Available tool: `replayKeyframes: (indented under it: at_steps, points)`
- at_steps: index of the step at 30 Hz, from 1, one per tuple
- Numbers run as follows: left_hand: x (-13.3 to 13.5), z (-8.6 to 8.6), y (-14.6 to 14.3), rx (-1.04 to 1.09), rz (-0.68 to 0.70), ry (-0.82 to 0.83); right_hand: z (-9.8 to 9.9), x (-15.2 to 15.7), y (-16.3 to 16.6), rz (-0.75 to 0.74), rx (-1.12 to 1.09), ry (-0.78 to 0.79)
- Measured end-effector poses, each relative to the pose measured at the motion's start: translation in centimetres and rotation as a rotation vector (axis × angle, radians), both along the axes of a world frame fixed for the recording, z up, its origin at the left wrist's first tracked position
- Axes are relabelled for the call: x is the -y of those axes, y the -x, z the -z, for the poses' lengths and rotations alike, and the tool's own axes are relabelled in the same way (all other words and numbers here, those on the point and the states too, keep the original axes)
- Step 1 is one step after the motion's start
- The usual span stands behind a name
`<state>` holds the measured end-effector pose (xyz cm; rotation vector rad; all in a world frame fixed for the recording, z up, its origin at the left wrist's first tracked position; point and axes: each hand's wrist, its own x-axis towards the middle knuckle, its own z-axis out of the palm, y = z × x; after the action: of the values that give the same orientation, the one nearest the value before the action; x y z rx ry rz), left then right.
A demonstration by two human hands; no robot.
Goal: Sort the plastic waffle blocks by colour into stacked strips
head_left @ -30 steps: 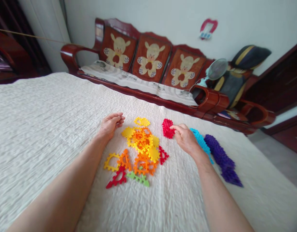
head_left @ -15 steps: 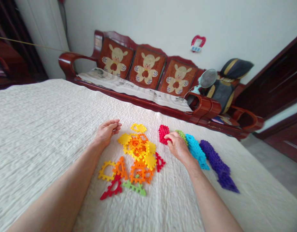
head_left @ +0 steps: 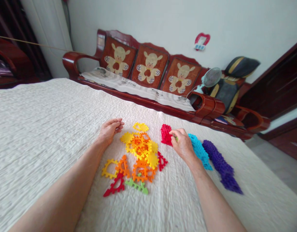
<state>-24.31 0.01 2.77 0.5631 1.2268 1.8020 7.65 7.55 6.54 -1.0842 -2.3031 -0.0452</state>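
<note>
A loose pile of yellow and orange plastic interlocking pieces (head_left: 141, 149) lies on a cream quilted bed cover (head_left: 42, 129). My left hand (head_left: 109, 131) rests on the cover just left of the pile, fingers loosely curled with nothing in them. My right hand (head_left: 182, 143) is closed, its fingertips pinched against a stack of red pieces (head_left: 166, 134), with a bit of green showing under the fingers. A row of cyan pieces (head_left: 199, 150) and a row of purple pieces (head_left: 220, 164) lie right of that hand.
Loose red triangles (head_left: 116, 186), a green piece (head_left: 136, 186) and a yellow piece (head_left: 108, 167) lie nearer to me. A dark wooden bench (head_left: 143, 80) with bear-print cushions stands beyond the bed. A small fan (head_left: 211, 78) and a bag (head_left: 237, 69) sit at its right end.
My right hand has stayed at the red stack, now covering most of the green pieces. The left hand has barely moved. The view has shifted slightly.
</note>
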Motion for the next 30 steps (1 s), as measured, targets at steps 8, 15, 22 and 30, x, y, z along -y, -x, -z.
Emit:
replayKeyframes:
  at_steps: [8, 15, 22, 30]
  points:
    - [-0.1, 0.1, 0.0, -0.012, 0.0, -0.015, -0.8, 6.2, 5.6, -0.347, -0.109, 0.117]
    - [-0.2, 0.1, 0.0, -0.011, 0.0, -0.015, -0.8, 13.9, 10.1, -0.759, 0.072, 0.266]
    - [-0.3, 0.0, 0.0, -0.018, 0.005, -0.008, -0.5, 15.8, 10.5, -0.794, 0.328, 0.219]
    - [-0.1, 0.0, -0.1, -0.037, 0.005, -0.012, 0.0, 16.4, 11.1, -0.733, 0.343, 0.176]
